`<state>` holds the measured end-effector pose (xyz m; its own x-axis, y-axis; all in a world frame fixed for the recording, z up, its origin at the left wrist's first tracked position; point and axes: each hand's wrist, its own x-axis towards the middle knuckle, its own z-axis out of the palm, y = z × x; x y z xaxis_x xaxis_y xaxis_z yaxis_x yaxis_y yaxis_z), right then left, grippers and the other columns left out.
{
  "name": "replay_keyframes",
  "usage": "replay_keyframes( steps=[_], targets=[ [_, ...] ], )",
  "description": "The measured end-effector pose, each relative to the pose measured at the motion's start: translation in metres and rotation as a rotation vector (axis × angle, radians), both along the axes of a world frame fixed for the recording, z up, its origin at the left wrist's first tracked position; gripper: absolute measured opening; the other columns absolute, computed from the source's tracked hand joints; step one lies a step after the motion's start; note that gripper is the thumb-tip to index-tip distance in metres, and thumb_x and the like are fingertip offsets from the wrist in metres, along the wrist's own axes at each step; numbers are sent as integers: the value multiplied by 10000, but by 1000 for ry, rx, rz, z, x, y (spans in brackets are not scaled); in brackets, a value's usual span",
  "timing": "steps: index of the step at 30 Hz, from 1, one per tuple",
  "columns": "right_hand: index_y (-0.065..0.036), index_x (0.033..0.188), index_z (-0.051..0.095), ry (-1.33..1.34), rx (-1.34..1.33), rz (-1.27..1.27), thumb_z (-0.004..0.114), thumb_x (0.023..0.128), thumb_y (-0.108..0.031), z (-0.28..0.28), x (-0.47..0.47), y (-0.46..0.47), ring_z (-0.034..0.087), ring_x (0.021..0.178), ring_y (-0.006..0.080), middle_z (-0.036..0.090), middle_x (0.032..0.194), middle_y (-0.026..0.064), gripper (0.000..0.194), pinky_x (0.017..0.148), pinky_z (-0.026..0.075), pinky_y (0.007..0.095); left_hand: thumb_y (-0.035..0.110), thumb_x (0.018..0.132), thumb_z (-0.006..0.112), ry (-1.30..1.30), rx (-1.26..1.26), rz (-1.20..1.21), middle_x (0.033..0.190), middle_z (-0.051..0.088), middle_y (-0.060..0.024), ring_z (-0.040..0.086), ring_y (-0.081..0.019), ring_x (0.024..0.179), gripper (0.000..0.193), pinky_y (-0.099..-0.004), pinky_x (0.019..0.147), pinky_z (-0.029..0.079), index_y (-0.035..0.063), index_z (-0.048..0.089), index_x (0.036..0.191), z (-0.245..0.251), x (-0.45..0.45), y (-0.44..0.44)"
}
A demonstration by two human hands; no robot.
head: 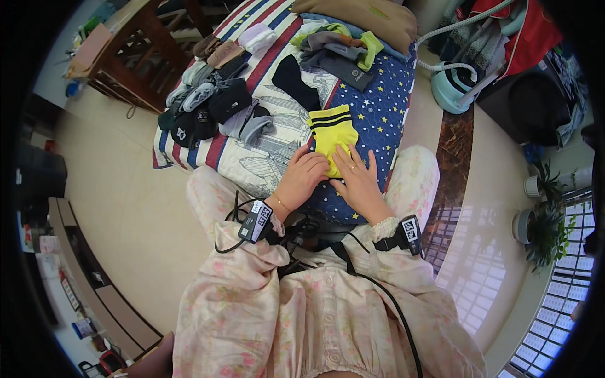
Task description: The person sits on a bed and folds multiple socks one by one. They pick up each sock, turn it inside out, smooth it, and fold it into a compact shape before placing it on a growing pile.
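A yellow ankle sock (pixel 333 133) with black stripes on its cuff lies flat on the quilted cover (pixel 264 163), cuff pointing away from me. My left hand (pixel 305 176) rests along the left edge of its foot, with the fingertips curled at the fabric; whether they pinch it is hard to see. Flat on the sock's toe end is my right hand (pixel 358 182), its fingers spread and a ring on one of them. Just beyond the cuff lies a black sock (pixel 296 84).
Several folded sock bundles (pixel 230 100) sit to the left on the cover. Loose socks (pixel 338 49) are heaped at the far right, before a brown cushion (pixel 361 19). A garment steamer (pixel 451 90) stands on the floor at right, a wooden table (pixel 137 52) at left. Cables (pixel 394 302) cross my lap.
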<state>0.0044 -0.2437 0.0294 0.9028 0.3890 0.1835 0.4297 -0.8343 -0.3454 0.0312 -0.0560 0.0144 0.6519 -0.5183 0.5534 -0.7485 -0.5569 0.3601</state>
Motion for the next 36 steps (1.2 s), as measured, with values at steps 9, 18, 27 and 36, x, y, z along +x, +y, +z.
replay_keyframes(
  steps=[9,18,27,36],
  targets=[
    [-78,979,645,-201,225,-40,655,830,-188,-12,1,-7,494,1150,232,600,1084,42,186,1090,171,487,190,747,727,339,40,68,939,582,-52,521,-258,970,203,-385,984,344,131,645,922,-5,14,7],
    [-63,862,611,-186,304,-161,616,857,-199,-23,15,-1,519,971,253,583,924,46,137,1047,228,464,185,728,727,102,83,192,967,579,-33,535,-236,1001,233,-459,1051,296,122,640,936,11,2,-6],
    [-67,860,610,-44,313,-329,691,772,-172,-13,18,3,524,939,283,582,909,82,159,986,337,420,199,696,742,5,51,145,972,581,-26,523,-225,1052,283,-476,1067,279,120,610,934,9,1,-3],
    [-86,1058,643,-278,249,-55,679,809,-183,-13,20,-5,533,1012,251,598,975,58,270,1046,279,445,296,721,732,225,84,194,908,594,-38,517,-247,1024,274,-498,1053,274,118,635,906,1,36,-2]
  ],
)
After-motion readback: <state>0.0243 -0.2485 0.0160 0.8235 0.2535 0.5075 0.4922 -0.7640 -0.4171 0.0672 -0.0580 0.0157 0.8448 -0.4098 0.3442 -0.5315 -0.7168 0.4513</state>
